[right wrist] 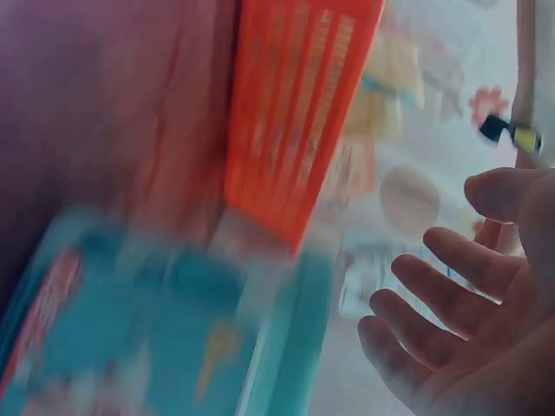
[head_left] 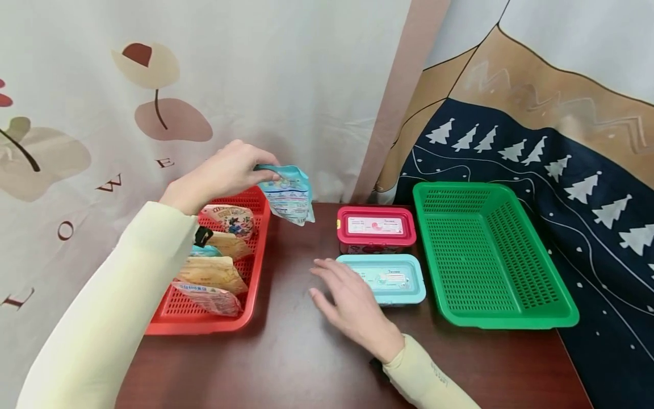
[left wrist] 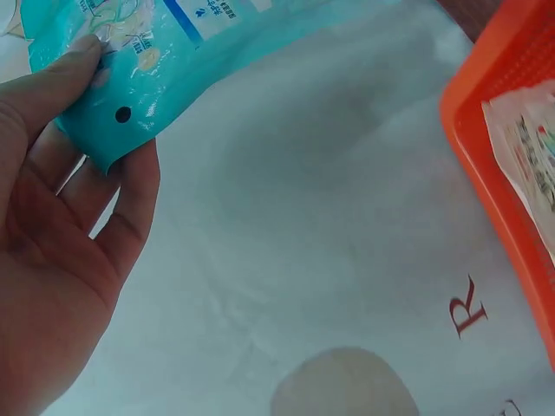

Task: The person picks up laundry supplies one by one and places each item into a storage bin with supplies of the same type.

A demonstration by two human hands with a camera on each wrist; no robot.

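My left hand (head_left: 232, 170) pinches a light-blue plastic pouch (head_left: 288, 196) by its top edge, thumb in front, and holds it up beside the red basket (head_left: 258, 255). In the left wrist view the pouch (left wrist: 165, 61) shows a small dark hole near one corner. Fingers spread and holding nothing, my right hand (head_left: 355, 304) hovers by the near-left edge of a box with a pale-blue lid (head_left: 393, 278). Behind that box stands another with a dark pink lid (head_left: 378, 222). The right wrist view, blurred, shows the blue box (right wrist: 139, 321) beside the right hand.
Several packets stand in the red basket, among them a tan packet (head_left: 212, 272) and a pink one (head_left: 209, 298). To the right sits a green basket (head_left: 511, 312) on the brown table (head_left: 301, 363). A printed curtain (head_left: 296, 68) hangs behind.
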